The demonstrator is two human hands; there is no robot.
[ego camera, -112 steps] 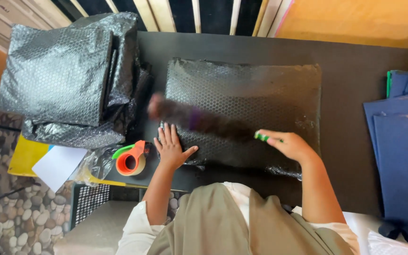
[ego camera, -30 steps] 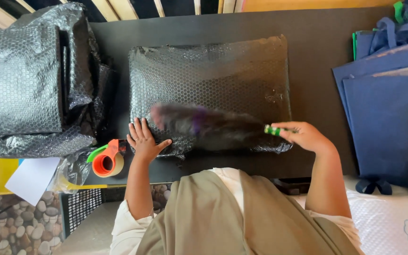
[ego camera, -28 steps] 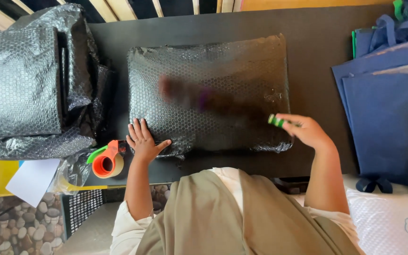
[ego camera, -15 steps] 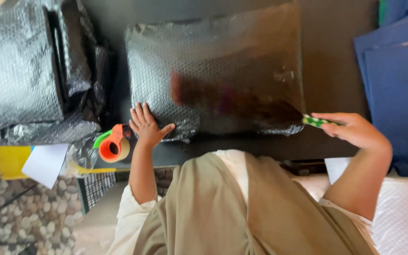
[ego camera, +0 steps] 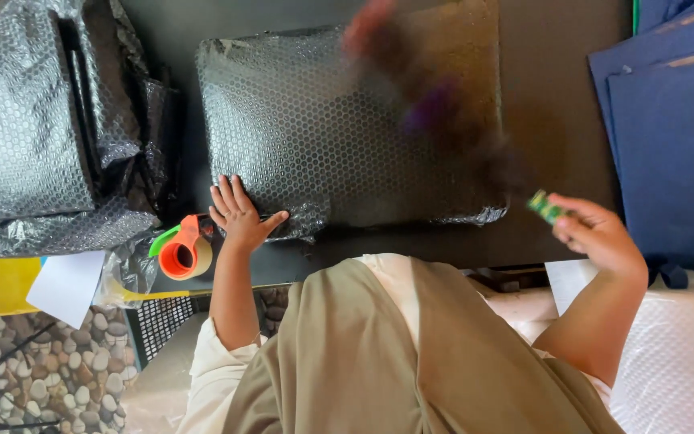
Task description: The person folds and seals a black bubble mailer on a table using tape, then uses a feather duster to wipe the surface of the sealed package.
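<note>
Bubble-wrapped parcel (ego camera: 339, 128) lies under the flat, open left hand (ego camera: 238, 215); right hand (ego camera: 600, 235) grips a green cutter (ego camera: 545, 206) beside it.

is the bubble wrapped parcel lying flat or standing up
Lying flat: the bubble wrapped parcel rests broad side down on the dark table, left hand pressing its corner.

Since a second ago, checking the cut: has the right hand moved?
Yes. The right hand pulled off the bubble-wrapped parcel, past its right edge.

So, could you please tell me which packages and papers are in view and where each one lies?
Bubble-wrapped package: table centre, rectangular, dark; left hand rests on its near edge.
Stack of bubble-wrapped packages: far left, dark, shiny.
White paper sheet: lower left, on something yellow.
Blue bags: right, flat.
</note>
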